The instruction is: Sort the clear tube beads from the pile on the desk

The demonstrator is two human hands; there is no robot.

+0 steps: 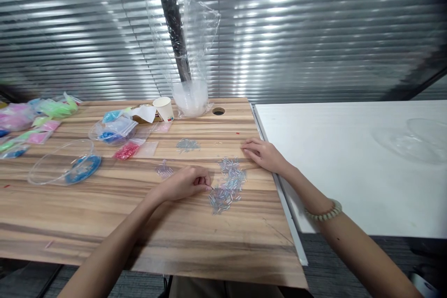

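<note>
**Hands at a scatter of tube beads on a crowded wooden table**

A loose pile of pale tube beads is spread on the wooden table, near its right edge and between the two hands. The left hand is laid at the pile's left side with the fingers curled in and the tips drawn together against the nearest beads; whether a bead is pinched between them cannot be told. The right hand is rested flat and open, palm down, at the table's right edge, just beyond the top of the pile. A beaded bracelet is worn on the right wrist.

Two smaller clusters of the same beads are seen apart from the main pile: one just beyond the left hand, another further back. To the left, a clear bowl with blue beads in it is placed well apart from the hands. Behind it, a small bag of red beads and bags of blue beads are laid, and a heap of pink and green bags is gathered at the far left. At the back, a paper cup is tilted beside a tall clear plastic bag of white beads, next to a cable hole. A white table is butted against the right side, with clear plastic dishes on it.
</note>
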